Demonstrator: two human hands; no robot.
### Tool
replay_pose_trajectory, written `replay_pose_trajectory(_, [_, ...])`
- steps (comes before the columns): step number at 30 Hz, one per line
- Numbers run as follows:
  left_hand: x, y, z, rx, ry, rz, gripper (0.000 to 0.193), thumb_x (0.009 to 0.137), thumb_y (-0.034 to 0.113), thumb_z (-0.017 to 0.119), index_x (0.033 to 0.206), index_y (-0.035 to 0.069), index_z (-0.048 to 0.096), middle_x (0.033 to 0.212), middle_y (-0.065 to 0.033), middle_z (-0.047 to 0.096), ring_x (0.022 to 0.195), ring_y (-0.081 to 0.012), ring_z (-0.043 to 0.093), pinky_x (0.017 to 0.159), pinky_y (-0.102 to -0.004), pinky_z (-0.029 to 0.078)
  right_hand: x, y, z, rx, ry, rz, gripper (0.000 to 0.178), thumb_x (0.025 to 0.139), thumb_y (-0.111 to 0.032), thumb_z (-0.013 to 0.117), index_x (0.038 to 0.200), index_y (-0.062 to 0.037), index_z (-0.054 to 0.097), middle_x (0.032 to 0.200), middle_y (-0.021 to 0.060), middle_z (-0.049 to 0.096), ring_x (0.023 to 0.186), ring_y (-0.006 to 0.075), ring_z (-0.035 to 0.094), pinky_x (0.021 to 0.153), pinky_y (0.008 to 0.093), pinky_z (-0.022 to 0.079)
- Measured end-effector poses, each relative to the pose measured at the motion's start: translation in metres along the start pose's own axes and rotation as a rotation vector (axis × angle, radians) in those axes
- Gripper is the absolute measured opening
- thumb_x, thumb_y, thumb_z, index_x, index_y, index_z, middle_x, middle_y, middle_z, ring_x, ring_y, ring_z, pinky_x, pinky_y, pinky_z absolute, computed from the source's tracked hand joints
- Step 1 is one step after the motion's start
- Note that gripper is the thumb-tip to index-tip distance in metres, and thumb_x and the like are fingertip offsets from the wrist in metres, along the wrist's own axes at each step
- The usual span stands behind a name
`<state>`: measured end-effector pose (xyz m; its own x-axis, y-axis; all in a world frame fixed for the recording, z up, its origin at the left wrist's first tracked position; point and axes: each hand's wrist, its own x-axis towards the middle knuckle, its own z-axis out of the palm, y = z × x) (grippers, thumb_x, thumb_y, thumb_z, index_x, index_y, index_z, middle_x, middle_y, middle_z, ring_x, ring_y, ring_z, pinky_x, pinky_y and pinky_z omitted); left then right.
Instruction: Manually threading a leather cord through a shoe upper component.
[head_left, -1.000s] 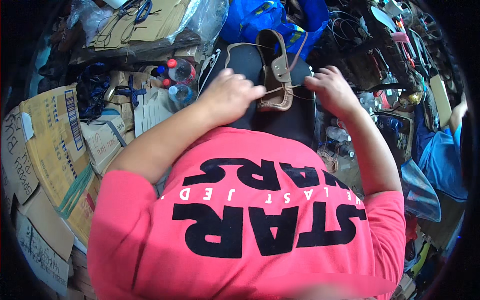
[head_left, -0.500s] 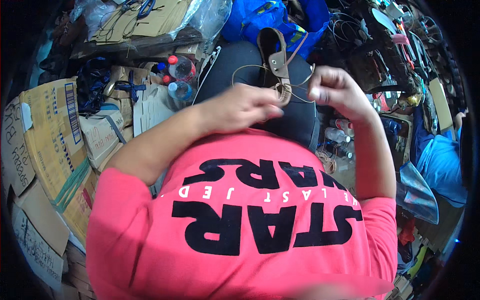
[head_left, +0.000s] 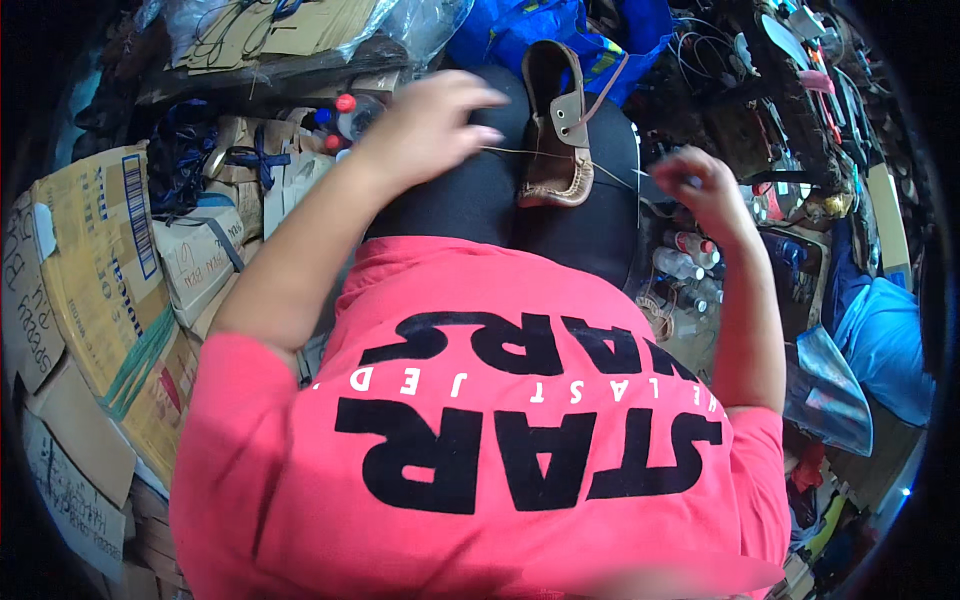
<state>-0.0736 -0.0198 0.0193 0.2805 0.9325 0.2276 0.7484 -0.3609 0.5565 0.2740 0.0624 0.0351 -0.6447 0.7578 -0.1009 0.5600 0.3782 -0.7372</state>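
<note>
Thread (head_left: 520,153) runs taut across your lap between hands held well apart; left hand (head_left: 425,125) at nine o'clock of the brown shoe (head_left: 555,130), right hand (head_left: 695,185) at three, each pinching it.

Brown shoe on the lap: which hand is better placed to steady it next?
Probably the left hand: it hovers beside the brown shoe, just off its side. The right hand is farther out, apparently pulling the thread taut.
</note>
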Motion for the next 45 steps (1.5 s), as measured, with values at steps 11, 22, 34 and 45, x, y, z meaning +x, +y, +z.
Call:
replay_pose_trajectory(11, [0.081, 0.017, 0.058, -0.184, -0.452, -0.106, 0.037, 0.068, 0.026, 0.081, 0.096, 0.006, 0.067, 0.089, -0.0112, 0.067, 0.084, -0.0237, 0.065, 0.08, -0.0308, 0.048, 0.047, -0.003, 0.028, 0.129, -0.151, -0.043, 0.012, 0.077, -0.001, 0.069, 0.087, -0.0066, 0.069, 0.085, 0.0025, 0.06, 0.085, 0.0134, 0.058, 0.077, 0.0269, 0.047])
replay_pose_trajectory(22, [0.078, 0.006, 0.063, -0.52, -0.595, 0.051, 0.025, 0.08, 0.016, 0.067, 0.102, 0.006, 0.069, 0.097, -0.0088, 0.061, 0.099, -0.0215, 0.056, 0.09, -0.0311, 0.042, 0.022, -0.024, 0.041, 0.061, -0.012, -0.145, 0.018, 0.079, 0.002, 0.068, 0.093, -0.0093, 0.071, 0.099, 0.0074, 0.063, 0.097, 0.0197, 0.063, 0.08, 0.0272, 0.05])
replay_pose_trajectory(34, [0.078, 0.014, 0.055, -0.321, -0.623, 0.19, 0.022, 0.075, 0.008, 0.067, 0.096, 0.003, 0.069, 0.094, -0.0108, 0.059, 0.094, -0.0257, 0.057, 0.085, -0.033, 0.044, 0.031, -0.075, 0.033, -0.729, -0.181, -0.382, 0.019, 0.074, -0.006, 0.057, 0.087, -0.0123, 0.069, 0.09, 0.0097, 0.06, 0.089, 0.0284, 0.058, 0.077, 0.0375, 0.043])
replay_pose_trajectory(45, [0.07, 0.011, 0.067, -0.201, -0.191, 0.125, 0.019, 0.067, 0.007, 0.068, 0.086, 0.007, 0.067, 0.086, -0.0118, 0.061, 0.086, -0.032, 0.061, 0.076, -0.037, 0.049, 0.039, -0.036, 0.052, -0.335, -0.053, -0.273, 0.013, 0.075, -0.008, 0.065, 0.087, -0.0091, 0.068, 0.084, 0.0118, 0.062, 0.081, 0.0285, 0.063, 0.074, 0.0358, 0.05])
